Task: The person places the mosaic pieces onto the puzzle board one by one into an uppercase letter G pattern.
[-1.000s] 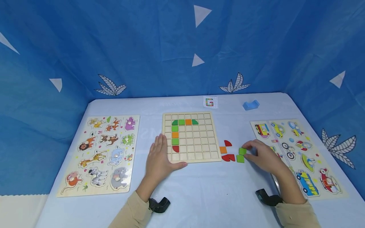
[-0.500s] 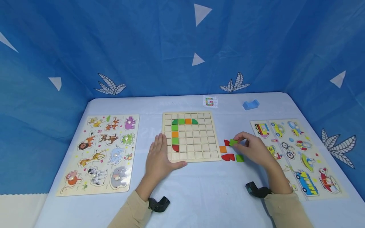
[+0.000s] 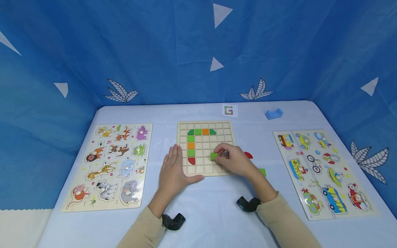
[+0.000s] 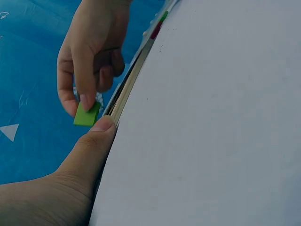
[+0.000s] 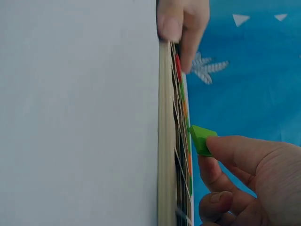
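Note:
In the head view my right hand (image 3: 233,159) pinches a green square tile (image 3: 213,156) between thumb and fingers, over the lower middle of a wooden grid board (image 3: 203,169). The right wrist view has the same green tile (image 5: 203,139) tilted above the board's surface. Green, orange and red pieces lie in the grid along a top row and down a left column, ending in a red quarter-round piece (image 3: 191,161). My left hand (image 3: 173,172) rests at the board's left front corner, fingers straight along the left side, thumb (image 4: 89,146) against the front edge.
Right of the board lie a red piece (image 3: 248,155) and a green square tile (image 3: 262,172), partly behind my right hand. A pattern card (image 3: 230,110) and a blue block (image 3: 274,114) are at the back. An animal puzzle (image 3: 108,168) flanks the left, a vehicle puzzle (image 3: 322,172) the right.
My right hand has picked up a green square tile from the loose pieces and carried it left over the board. The left hand stays in place.

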Demonstrator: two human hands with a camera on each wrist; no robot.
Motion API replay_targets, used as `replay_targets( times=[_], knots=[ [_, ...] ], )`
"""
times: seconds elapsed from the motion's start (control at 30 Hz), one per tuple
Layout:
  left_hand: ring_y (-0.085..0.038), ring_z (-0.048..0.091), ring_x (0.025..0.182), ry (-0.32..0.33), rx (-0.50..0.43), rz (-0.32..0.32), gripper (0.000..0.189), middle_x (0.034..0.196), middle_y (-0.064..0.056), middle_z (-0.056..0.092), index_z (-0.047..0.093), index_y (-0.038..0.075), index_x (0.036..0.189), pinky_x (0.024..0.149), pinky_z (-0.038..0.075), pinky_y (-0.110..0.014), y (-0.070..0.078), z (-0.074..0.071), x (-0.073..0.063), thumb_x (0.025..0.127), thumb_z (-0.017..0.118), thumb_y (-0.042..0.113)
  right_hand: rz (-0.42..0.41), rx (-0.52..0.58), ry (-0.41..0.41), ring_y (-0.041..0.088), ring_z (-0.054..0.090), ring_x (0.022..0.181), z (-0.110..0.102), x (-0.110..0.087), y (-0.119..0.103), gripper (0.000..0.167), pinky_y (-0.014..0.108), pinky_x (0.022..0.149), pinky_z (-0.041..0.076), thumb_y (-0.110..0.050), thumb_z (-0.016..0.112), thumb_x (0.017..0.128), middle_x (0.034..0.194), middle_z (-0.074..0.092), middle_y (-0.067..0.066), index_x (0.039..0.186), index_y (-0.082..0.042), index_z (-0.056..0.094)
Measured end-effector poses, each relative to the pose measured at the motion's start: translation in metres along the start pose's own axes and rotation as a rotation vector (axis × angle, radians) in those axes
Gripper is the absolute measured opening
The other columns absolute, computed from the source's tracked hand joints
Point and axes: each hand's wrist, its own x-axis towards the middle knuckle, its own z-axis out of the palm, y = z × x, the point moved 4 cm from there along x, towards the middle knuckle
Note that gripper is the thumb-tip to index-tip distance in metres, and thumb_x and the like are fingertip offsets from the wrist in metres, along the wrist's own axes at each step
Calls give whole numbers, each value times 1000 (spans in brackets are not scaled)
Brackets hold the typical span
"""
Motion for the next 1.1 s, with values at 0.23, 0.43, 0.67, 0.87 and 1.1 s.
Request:
replay_targets(
  times=[0.23, 0.43, 0.67, 0.87, 1.1],
  knots=[
    [-27, 4, 156, -8, -4, -3, 138, 168, -13, 9, 15, 2, 158, 126, 13, -49, 1, -1, 0, 61, 73, 81, -58, -29, -21, 14, 54, 67, 28, 11, -18, 10, 25, 61, 46, -19, 71, 90, 85, 64, -8, 99, -23, 67],
    [-27, 4, 156, -5, 2, 2, 137, 168, -13, 10, 15, 2, 158, 126, 14, -49, 1, -1, -1, 62, 73, 80, -65, -91, -4, 12, 54, 73, 35, 15, -22, 10, 27, 67, 48, -20, 72, 90, 84, 61, -10, 97, -24, 68],
    [-27, 5, 156, -3, 6, 6, 138, 167, -14, 10, 15, 1, 158, 126, 14, -49, 1, -2, 0, 62, 72, 82, -63, -156, 2, 11, 55, 83, 38, 15, -26, 12, 27, 77, 49, -22, 74, 88, 88, 60, -11, 100, -23, 72],
    [-28, 5, 156, -3, 6, 7, 138, 167, -14, 10, 14, 1, 158, 126, 14, -49, 1, -2, 0, 62, 71, 82, -61, -196, -2, 9, 55, 81, 40, 14, -27, 13, 26, 75, 48, -24, 76, 87, 88, 60, -13, 100, -24, 74],
    [-28, 5, 156, 4, 6, 7, 137, 167, -14, 10, 16, 0, 158, 125, 15, -50, 1, -2, -1, 62, 72, 82, -120, -240, -22, 3, 57, 80, 39, 10, -28, 16, 21, 72, 50, -23, 79, 86, 93, 65, -12, 101, -20, 78]
  ],
)
